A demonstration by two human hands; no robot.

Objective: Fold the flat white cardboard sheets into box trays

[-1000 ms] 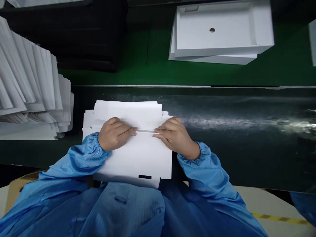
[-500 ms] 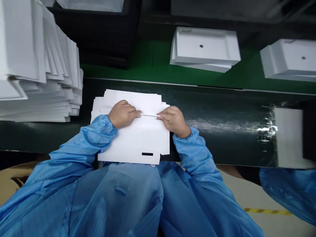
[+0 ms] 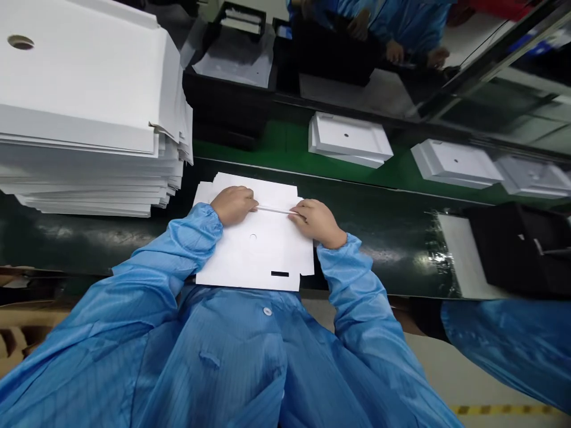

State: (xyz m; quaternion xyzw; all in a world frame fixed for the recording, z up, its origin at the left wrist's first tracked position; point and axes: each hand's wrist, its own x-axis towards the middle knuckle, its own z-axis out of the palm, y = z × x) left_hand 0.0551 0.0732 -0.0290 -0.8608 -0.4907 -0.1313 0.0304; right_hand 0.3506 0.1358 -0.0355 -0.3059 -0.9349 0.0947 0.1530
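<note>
A white die-cut cardboard sheet (image 3: 250, 255) lies flat at the near edge of the dark workbench, with a small round cut in its middle and a black slot near its lower edge. My left hand (image 3: 235, 205) pinches a raised fold across the sheet from the left. From the right, my right hand (image 3: 317, 222) pinches the same fold between thumb and fingers. Between the two hands the fold shows as a narrow ridge. Other white sheet edges show just behind the hands; whether they belong to the same piece I cannot tell.
A tall stack of white folded trays (image 3: 89, 77) stands at the left. Behind, on a green strip, sit white box trays (image 3: 350, 139) in several piles. A black box (image 3: 521, 249) lies at the right, near a blue sleeve (image 3: 513, 339). Co-workers' hands (image 3: 395, 52) show at the far side.
The camera view has tilted up and turned, bringing the far side and more trays into sight. Both hands keep pinching the fold; the round cut in the sheet now shows.
</note>
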